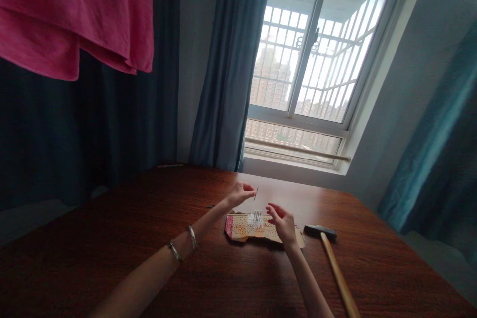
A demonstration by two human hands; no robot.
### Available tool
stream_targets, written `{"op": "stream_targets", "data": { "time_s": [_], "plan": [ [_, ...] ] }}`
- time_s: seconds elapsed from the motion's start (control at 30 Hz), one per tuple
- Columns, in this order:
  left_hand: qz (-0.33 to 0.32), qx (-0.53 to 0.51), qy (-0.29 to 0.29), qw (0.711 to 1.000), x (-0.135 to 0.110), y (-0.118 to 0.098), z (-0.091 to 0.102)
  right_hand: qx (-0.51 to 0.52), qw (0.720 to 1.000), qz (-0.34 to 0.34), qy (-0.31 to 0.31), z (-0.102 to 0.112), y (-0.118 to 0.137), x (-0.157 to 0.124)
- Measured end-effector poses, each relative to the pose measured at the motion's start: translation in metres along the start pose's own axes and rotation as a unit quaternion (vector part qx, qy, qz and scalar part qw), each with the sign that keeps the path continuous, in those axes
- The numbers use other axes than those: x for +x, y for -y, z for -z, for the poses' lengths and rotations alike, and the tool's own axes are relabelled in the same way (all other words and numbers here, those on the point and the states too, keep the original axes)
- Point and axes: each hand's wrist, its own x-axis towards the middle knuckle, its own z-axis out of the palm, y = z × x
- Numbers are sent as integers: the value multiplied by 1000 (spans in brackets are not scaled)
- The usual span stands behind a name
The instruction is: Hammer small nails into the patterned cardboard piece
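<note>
My left hand (240,193) pinches a thin dark nail (256,194) and holds it just above a flat piece of cardboard (249,228) with a pink edge and a dotted print. Several nails (257,216) stand in the cardboard near its far edge. My right hand (283,224) rests on the cardboard's right part, fingers loosely curled, close to the standing nails. A hammer (333,261) with a dark head and a long wooden handle lies to the right of my right hand.
The dark wooden table (112,238) stretches wide around the cardboard. A small thin object (210,205) lies on it behind my left wrist. Blue curtains (227,69) and a barred window (309,64) stand beyond the far edge. A pink cloth (74,15) hangs at top left.
</note>
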Motion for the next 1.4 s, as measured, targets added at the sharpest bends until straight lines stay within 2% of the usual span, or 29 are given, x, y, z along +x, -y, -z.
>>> {"op": "stream_targets", "data": {
  "time_s": [0.13, 0.27, 0.57, 0.67, 0.73, 0.8, 0.9, 0.97, 1.1, 1.17, 1.27, 1.4],
  "plan": [
    [-55, -38, 18, 998, -22, -16, -29, 59, 998, -18, 11, -3, 4, -3],
    [-65, -54, 27, 996, -32, -19, -42, 74, 997, -14, 22, -3, 8, -6],
    [-75, -53, 25, 995, -35, -19, -46, 64, 998, -4, 10, -2, 6, -6],
    [-84, -22, 39, 995, -30, -18, -39, 51, 999, 0, 10, 0, 5, -5],
    [-80, 3, 47, 996, -23, -17, -28, 43, 999, -4, 1, 3, 2, -3],
    [-64, 15, 73, 995, -16, -11, -14, 35, 999, -9, -15, 7, -4, 1],
    [-12, 28, 143, 989, -8, 9, 3, 18, 999, -11, -38, 12, -15, 6],
    [16, 36, 127, 991, -5, 27, 5, -6, 999, -9, -41, 14, -22, 9],
    [92, -46, 135, 986, -6, 58, -13, -76, 996, 27, -26, 13, -31, 11],
    [103, -86, 130, 982, -8, 65, -27, -108, 992, 57, -16, 11, -33, 12],
    [77, -122, 106, 984, -13, 67, -43, -142, 987, 82, 2, 9, -35, 13],
    [64, -139, 62, 986, -22, 60, -53, -164, 983, 85, 9, 8, -39, 13]
  ]
}}
